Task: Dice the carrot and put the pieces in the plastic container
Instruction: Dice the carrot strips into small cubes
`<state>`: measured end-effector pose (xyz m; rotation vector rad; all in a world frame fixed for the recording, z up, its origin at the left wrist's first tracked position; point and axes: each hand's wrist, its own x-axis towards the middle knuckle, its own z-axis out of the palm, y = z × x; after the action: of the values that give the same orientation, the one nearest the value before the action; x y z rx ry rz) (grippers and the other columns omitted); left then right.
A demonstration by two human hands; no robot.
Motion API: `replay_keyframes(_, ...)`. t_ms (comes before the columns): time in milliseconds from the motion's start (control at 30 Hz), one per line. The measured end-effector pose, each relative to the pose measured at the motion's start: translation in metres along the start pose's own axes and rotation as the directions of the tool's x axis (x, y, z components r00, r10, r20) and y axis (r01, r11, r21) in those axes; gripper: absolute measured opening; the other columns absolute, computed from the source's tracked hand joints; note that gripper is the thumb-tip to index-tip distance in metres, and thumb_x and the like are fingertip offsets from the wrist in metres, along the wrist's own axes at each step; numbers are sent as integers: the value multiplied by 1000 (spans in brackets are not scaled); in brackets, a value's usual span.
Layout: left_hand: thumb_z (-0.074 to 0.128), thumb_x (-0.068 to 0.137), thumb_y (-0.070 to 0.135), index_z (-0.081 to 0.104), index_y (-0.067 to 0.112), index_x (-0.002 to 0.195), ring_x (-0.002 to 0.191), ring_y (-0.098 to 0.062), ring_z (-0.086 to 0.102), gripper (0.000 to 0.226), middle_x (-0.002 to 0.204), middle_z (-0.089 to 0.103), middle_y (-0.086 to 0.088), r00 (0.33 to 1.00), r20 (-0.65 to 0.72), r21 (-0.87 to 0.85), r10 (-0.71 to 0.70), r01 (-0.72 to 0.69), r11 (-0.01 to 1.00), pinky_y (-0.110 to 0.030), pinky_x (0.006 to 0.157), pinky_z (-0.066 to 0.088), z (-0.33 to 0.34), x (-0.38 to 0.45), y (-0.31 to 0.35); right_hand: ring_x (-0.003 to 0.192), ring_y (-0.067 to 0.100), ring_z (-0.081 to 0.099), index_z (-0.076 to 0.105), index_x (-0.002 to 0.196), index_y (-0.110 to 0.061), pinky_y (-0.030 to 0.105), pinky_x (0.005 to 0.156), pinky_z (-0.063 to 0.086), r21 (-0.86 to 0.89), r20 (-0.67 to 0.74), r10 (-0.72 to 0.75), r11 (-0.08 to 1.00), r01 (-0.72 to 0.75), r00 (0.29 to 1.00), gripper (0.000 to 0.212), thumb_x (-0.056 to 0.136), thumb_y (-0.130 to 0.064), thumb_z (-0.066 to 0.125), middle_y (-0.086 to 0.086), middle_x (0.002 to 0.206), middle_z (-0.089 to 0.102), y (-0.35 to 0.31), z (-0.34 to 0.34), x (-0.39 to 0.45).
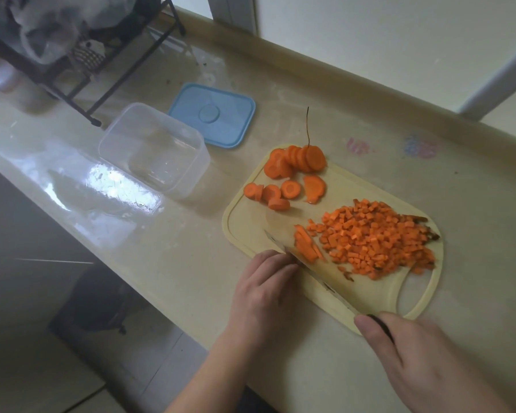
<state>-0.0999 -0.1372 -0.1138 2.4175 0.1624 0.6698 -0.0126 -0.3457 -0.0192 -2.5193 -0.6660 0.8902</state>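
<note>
Head view: you're gripping the knife (310,272) right-handed (423,362), left hand (265,290) steadying carrot strips (306,247) beside the diced heap (376,242); carrot rounds (292,171) are waiting on the cutting board (245,231), the plastic container (152,147) sitting empty.

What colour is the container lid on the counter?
Light blue; the lid shows best in the head view.
</note>
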Motion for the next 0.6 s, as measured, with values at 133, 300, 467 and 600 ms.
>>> replay_keyframes(133,70,90,0,76,0,101,107,-26,65,12,110,72,-8,1000,8,-12,-2,2,1000,-34,92,54,0,1,0,71,11,60,58,80,-22,25,64,46,-83,26,48,996,-46,999,115,48,-90,-29,-2,69,64,-3,1,0)
replay_keyframes(300,76,86,0,77,0,102,111,-25,65,16,111,73,-9,1000,24,-11,8,-7,1000,-34,95,54,0,0,0,61,15,50,49,79,-26,29,60,44,-176,36,57,983,-50,998,107,47,-86,-35,-3,65,55,-12,4,9)
replay_keyframes(467,77,86,-2,77,1,100,108,-27,67,15,110,72,-8,1000,19,-30,2,-1,1000,-36,92,55,-1,2,0,67,15,59,50,74,-23,33,64,48,-61,-22,-19,998,18,1000,79,78,-77,-7,-1,65,59,-13,5,12)
replay_keyframes(600,69,91,2,76,1,100,107,-27,66,11,110,72,-8,1000,20,-35,11,-10,999,-35,92,55,-1,2,-2,61,10,58,53,69,-20,27,58,45,-15,-30,-20,1000,20,999,95,64,-90,-11,-1,60,60,1,5,3)
